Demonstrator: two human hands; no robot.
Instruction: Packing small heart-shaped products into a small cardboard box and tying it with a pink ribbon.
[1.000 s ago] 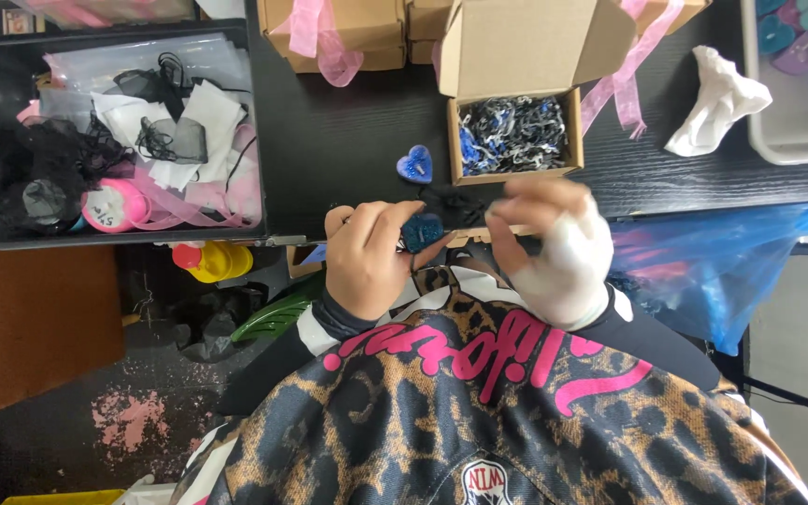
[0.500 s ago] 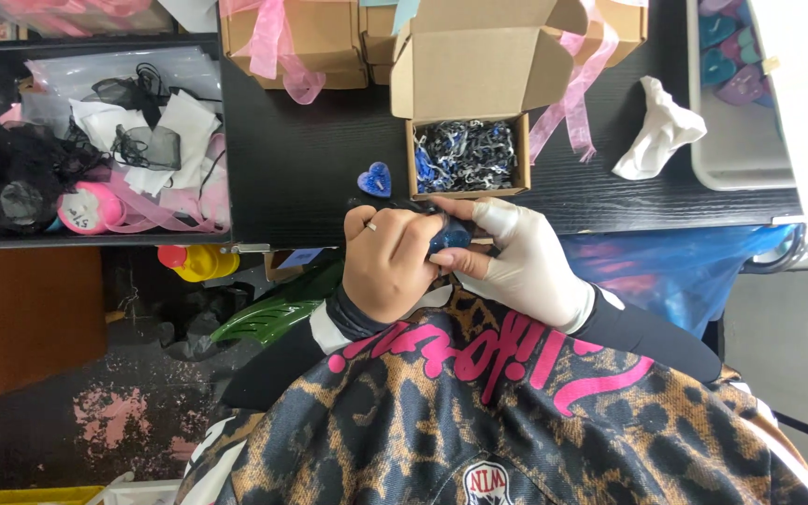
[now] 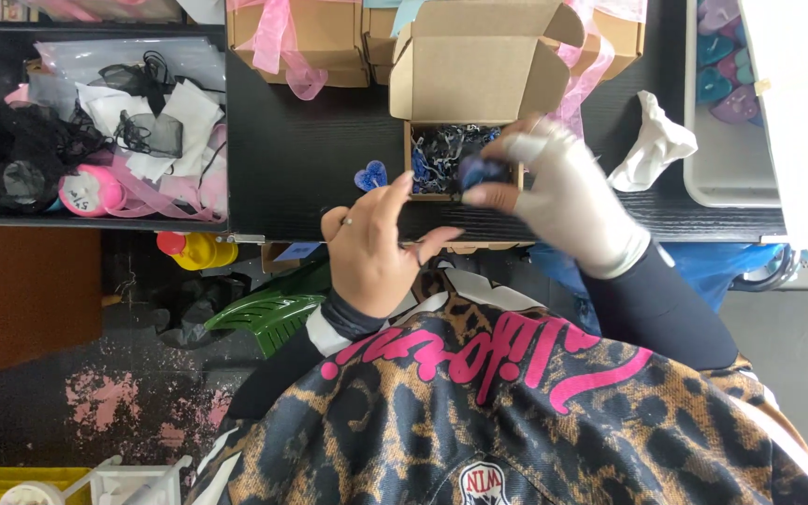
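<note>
A small open cardboard box (image 3: 474, 89) stands on the black table, its bottom filled with dark blue and white shredded paper. My right hand (image 3: 554, 201), in a white glove, holds a small dark blue object (image 3: 481, 172) over that filling. My left hand (image 3: 376, 248) hovers bare at the table's near edge with its fingers spread and nothing in them. A blue heart-shaped piece (image 3: 370, 175) lies on the table just left of the box, close to my left fingertips.
A black bin (image 3: 95, 122) of pink ribbon, black netting and bags sits at the left. Closed cardboard boxes with pink ribbon (image 3: 296, 37) line the back. A crumpled white tissue (image 3: 652, 145) and a white tray of coloured hearts (image 3: 727, 103) lie at the right.
Both hands held the blue object together near my chest. My right hand has carried it forward over the open box, and my left hand has let go and opened.
</note>
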